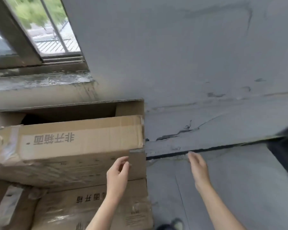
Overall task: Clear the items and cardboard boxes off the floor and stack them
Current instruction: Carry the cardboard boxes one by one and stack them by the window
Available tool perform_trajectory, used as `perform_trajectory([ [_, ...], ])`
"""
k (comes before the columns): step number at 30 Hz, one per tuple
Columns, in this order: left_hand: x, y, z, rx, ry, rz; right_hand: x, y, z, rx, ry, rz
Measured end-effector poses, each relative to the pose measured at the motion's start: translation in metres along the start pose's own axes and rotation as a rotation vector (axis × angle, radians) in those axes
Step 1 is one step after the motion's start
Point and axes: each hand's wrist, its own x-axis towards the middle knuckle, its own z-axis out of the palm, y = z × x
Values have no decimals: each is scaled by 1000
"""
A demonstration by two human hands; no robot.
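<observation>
Wall of grey, cracked plaster (198, 47) fills the upper and right part of the frame, meeting a grey concrete floor (236, 183) along a dark gap at centre right. A large brown cardboard box with printed characters (81, 143) sits at centre left, hard against the wall below the sill, its top flap standing partly open over a dark inside. It rests on a second brown cardboard box wrapped in clear film (103, 206) at the lower left. A metal-framed window with bars (45, 30) takes the upper left corner.

The left hand (118, 171) hovers at the right corner of the upper box, fingers loosely curled and gripping nothing; whether the fingertips touch the cardboard cannot be told. The right hand (199, 170) hangs over the floor right of the boxes, fingers straight and together, holding nothing. A dark shoe (176, 224) shows at the bottom edge
</observation>
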Motion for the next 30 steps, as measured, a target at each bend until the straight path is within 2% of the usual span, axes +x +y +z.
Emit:
perform_trajectory([
  [3,-8,-15,34,157,-216,-83,-16,31,-30,-154,-44,74],
  [7,-19,-48,71,495,-682,-200,-49,66,-60,-308,-42,185],
  [8,-24,-54,76,532,-750,-207,-61,74,-66,-307,-23,211],
  [10,-30,-57,80,549,-814,-178,-88,88,-75,-277,60,257],
  [15,-37,-58,65,512,-916,-95,-178,128,-70,-194,405,327],
  [21,-71,-89,21,569,-1054,-118,-300,168,-4,-100,511,446],
  [26,-117,-111,-6,642,-1250,-105,-382,198,18,47,760,539],
  [30,-149,-113,-16,703,-1374,0,-430,218,33,161,909,551],
])
